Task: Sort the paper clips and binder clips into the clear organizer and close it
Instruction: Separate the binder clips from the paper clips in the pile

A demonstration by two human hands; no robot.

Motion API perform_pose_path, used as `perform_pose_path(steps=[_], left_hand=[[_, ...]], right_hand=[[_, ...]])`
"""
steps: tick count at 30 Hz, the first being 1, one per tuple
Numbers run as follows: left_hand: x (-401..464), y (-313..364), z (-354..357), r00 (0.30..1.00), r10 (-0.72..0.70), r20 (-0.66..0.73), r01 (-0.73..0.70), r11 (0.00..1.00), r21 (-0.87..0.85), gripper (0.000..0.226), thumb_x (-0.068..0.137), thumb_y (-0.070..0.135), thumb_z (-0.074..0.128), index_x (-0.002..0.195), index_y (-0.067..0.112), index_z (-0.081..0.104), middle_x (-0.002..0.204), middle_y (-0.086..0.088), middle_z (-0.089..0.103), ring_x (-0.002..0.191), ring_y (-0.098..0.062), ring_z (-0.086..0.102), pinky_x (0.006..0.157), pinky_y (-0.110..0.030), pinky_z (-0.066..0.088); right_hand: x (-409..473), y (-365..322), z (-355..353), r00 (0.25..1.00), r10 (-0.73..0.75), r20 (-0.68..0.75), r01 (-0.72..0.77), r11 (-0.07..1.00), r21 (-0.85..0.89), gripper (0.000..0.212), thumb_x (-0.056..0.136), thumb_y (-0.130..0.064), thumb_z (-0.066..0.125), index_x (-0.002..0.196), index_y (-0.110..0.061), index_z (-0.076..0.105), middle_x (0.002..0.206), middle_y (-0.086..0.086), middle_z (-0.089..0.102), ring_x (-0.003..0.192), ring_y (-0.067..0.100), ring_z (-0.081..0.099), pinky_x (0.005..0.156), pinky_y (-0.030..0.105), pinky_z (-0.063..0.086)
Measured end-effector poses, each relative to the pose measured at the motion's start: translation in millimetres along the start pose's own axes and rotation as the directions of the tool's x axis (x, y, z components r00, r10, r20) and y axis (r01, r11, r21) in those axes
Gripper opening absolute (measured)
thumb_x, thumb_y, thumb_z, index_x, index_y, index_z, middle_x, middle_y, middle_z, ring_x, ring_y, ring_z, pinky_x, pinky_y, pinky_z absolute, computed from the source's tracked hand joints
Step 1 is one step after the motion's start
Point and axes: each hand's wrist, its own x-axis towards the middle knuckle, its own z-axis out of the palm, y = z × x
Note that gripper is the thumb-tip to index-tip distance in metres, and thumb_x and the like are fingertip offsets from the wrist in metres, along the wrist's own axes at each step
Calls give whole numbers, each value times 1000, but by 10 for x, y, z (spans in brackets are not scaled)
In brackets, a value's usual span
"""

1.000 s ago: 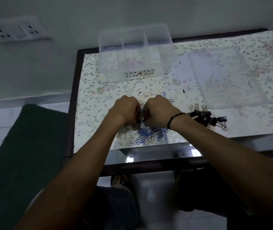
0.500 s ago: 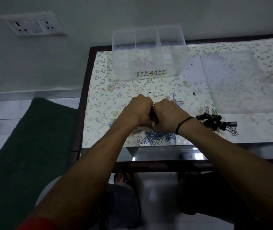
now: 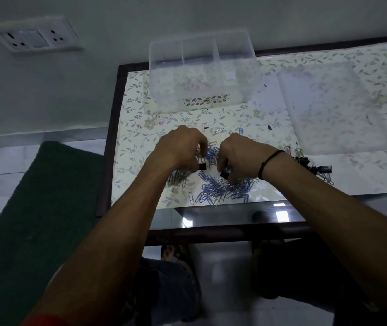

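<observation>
A heap of blue and silver paper clips [image 3: 220,188] lies near the table's front edge. My left hand [image 3: 178,148] pinches a small black binder clip [image 3: 202,167] just above the heap. My right hand [image 3: 240,156] pinches another black binder clip [image 3: 224,174] beside it. More black binder clips [image 3: 314,168] lie in a pile to the right of my right wrist. The clear organizer [image 3: 201,71] stands open at the back of the table, its three compartments looking empty. Its clear lid [image 3: 333,107] lies flat to the right.
The table [image 3: 136,137] has a floral cover and a dark frame; its front edge is close to the clips. A wall with a white socket plate [image 3: 32,37] is behind. A green mat [image 3: 34,208] lies on the floor at left.
My two hands were pressed together over the heap; now they have drawn apart, each with a black binder clip in its fingers. The camera has shifted slightly.
</observation>
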Motion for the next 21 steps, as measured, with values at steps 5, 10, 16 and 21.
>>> perform_pose_path(steps=[5,10,16,21], left_hand=[[7,110,43,995,44,93,-51,995,83,45,53,29,96,91,24,71,87,5,67,83,-20,64,72,-36,57],[3,137,65,999,28,37,-32,993,111,32,57,24,92,65,20,61,75,-2,66,73,-25,66,63,-34,56],[28,121,68,995,44,87,-52,994,92,22,59,23,87,74,18,71,73,-2,68,70,-22,65,68,-40,61],[20,47,-15,986,78,146,-82,996,22,17,75,27,83,87,20,72,77,6,65,75,-15,59,69,-27,47]], right_hand=[[13,17,-8,999,-10,41,11,999,-31,48,53,-15,94,98,-23,80,93,6,75,85,26,71,75,36,60],[10,37,18,999,-45,18,45,999,-9,30,58,-11,90,84,-21,80,85,5,72,81,26,70,71,37,59],[-22,25,44,996,-84,-18,85,994,62,29,72,-32,84,94,-19,73,97,1,66,88,19,62,74,31,52],[-70,7,-82,995,-42,-95,60,980,191,28,68,-30,85,89,-19,69,82,-6,65,79,13,60,69,26,48]])
